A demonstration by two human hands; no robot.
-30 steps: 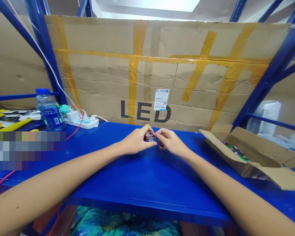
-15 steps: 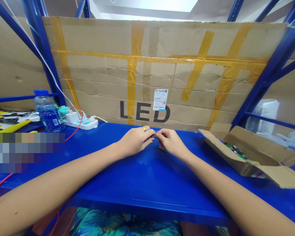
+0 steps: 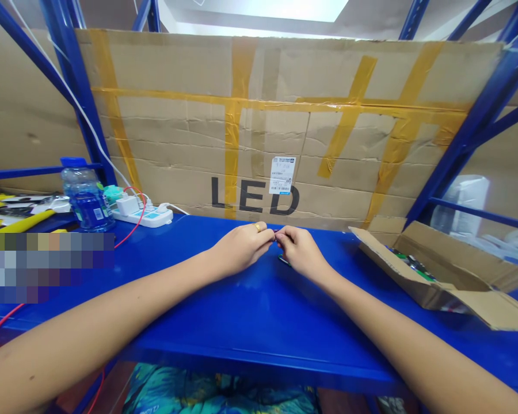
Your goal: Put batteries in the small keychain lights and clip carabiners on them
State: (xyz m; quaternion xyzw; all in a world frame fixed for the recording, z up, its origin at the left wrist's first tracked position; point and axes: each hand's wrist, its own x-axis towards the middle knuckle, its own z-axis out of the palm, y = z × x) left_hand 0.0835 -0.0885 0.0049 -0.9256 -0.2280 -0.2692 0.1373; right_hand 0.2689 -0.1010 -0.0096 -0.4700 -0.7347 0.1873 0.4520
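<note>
My left hand [image 3: 244, 247], a gold ring on one finger, is closed with its fingertips pinched together. Facing it, my right hand [image 3: 301, 248] is closed in a pinch too. Between the two sets of fingertips a sliver of a small dark purplish piece [image 3: 276, 231] shows; the fingers cover most of it, so its kind is unclear. Below my right fingers is a small dark green, loop-shaped thing [image 3: 284, 260], partly hidden by the hand. Whether it joins the purplish piece I cannot tell. Both hands are over the far half of the blue table [image 3: 250, 310].
To the right an open cardboard box [image 3: 449, 296] holds several green and dark items. At the left are a blue-capped bottle [image 3: 86, 198], a white power strip [image 3: 151, 217], a red cable [image 3: 133, 227] and yellow-handled tools [image 3: 26, 223]. A large cardboard panel [image 3: 176, 144] stands behind.
My left hand has shifted slightly right, closer to my right fingertips. Less of the small piece and of the green loop shows now.
</note>
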